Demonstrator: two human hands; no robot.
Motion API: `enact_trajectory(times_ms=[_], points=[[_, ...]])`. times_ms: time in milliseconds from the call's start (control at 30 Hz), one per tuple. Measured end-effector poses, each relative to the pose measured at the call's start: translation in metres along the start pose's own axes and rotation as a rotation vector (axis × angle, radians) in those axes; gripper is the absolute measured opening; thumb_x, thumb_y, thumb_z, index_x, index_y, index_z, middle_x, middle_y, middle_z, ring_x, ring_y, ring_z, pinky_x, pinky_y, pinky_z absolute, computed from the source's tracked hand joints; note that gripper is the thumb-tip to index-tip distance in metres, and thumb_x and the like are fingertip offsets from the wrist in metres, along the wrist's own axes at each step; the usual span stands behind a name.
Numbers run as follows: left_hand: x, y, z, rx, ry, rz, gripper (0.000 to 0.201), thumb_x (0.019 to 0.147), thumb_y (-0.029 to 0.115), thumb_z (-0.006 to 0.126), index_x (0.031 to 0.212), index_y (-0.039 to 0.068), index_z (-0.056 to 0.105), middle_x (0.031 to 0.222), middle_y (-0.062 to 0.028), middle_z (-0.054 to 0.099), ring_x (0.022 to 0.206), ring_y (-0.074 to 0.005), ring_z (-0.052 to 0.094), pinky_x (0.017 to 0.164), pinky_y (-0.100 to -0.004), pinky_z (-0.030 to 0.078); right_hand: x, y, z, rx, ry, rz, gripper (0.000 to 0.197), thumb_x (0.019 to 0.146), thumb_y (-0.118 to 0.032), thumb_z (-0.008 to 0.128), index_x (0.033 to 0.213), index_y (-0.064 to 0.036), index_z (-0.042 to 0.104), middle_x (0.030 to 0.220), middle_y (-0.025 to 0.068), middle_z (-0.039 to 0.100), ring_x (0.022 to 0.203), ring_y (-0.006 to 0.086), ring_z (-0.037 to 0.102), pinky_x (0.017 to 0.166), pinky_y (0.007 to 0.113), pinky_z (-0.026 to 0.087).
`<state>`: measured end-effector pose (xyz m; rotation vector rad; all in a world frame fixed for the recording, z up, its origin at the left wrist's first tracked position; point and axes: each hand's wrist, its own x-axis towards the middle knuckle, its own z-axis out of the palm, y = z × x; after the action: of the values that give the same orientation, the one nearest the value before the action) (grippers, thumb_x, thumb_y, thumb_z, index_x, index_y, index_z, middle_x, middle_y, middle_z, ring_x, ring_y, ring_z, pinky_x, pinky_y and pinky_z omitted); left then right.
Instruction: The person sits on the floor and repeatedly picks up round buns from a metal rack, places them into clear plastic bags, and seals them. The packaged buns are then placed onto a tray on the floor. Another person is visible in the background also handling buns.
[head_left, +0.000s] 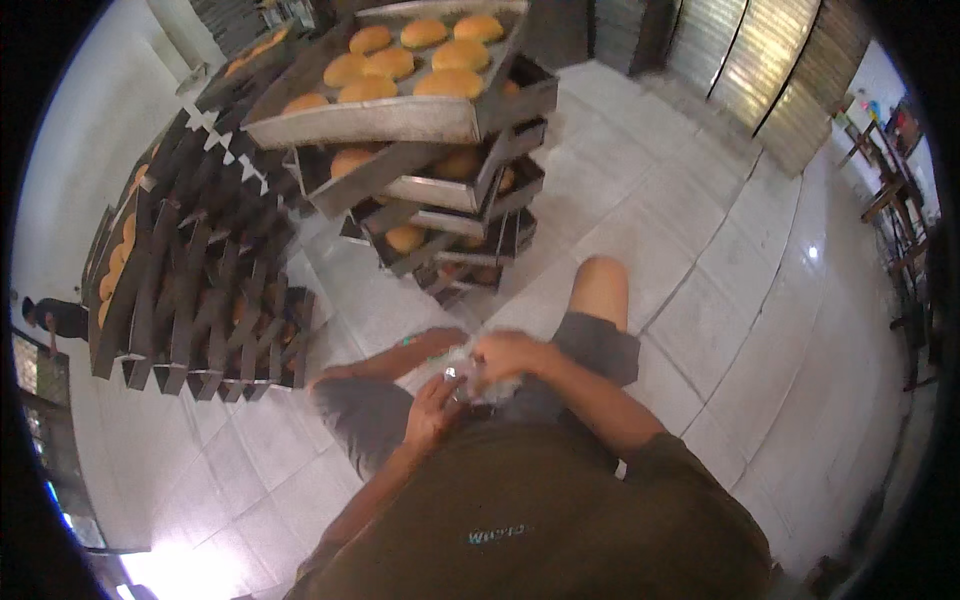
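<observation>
In my lap, a crumpled, shiny piece of clear plastic (462, 372), probably a bag, lies between my two hands. My left hand (430, 410) grips its near left side with bent fingers. From the right, my right hand (505, 355) curls closed over the plastic's upper right part, slightly smeared by motion. Whether anything is inside the plastic cannot be made out. Ahead of my knees, a metal tray (365, 122) of round golden buns (458, 54) tops a crooked stack of similar trays.
More dark trays (190, 290) with buns stand stacked at the left. Pale floor tiles (690, 290) spread to the right. Corrugated metal sheets (770, 60) line the back right, and dark racks (895, 210) stand at the right rim. Another person (62, 318) is at the far left.
</observation>
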<state>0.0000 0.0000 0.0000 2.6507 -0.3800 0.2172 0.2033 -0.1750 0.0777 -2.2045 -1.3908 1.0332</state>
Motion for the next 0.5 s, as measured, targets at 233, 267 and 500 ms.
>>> enact_trajectory(times_ms=[233, 267, 500], points=[[0.031, 0.053, -0.050, -0.408, 0.606, -0.441, 0.041, 0.084, 0.020, 0.080, 0.121, 0.009, 0.065, 0.135, -0.0113, 0.059, 0.128, -0.0320, 0.054, 0.109, -0.0496, 0.043, -0.025, -0.006, 0.016, 0.427, 0.383, -0.187, 0.025, 0.084, -0.023, 0.074, 0.101, -0.0049, 0.072, 0.093, 0.0090, 0.074, 0.085, 0.0173, 0.069, 0.071, 0.034, 0.052], [0.037, 0.051, -0.057, -0.675, 0.598, -0.576, 0.044, 0.086, 0.022, 0.078, 0.125, 0.010, 0.062, 0.131, -0.0093, 0.060, 0.125, -0.0295, 0.055, 0.107, -0.0484, 0.044, -0.021, -0.011, 0.007, 0.658, 0.410, -0.105, 0.025, 0.084, -0.022, 0.074, 0.102, -0.0047, 0.071, 0.093, 0.0084, 0.074, 0.084, 0.0162, 0.068, 0.070, 0.032, 0.051], [0.066, 0.007, -0.053, -2.077, 0.423, -0.642, 0.033, 0.094, 0.023, 0.073, 0.122, 0.016, 0.059, 0.115, -0.0039, 0.065, 0.108, -0.0158, 0.059, 0.101, -0.0371, 0.047, -0.035, -0.058, -0.036, 1.329, 0.485, -0.018, 0.031, 0.085, -0.014, 0.075, 0.113, -0.0046, 0.064, 0.095, 0.0049, 0.071, 0.081, 0.0104, 0.064, 0.067, 0.025, 0.045]])
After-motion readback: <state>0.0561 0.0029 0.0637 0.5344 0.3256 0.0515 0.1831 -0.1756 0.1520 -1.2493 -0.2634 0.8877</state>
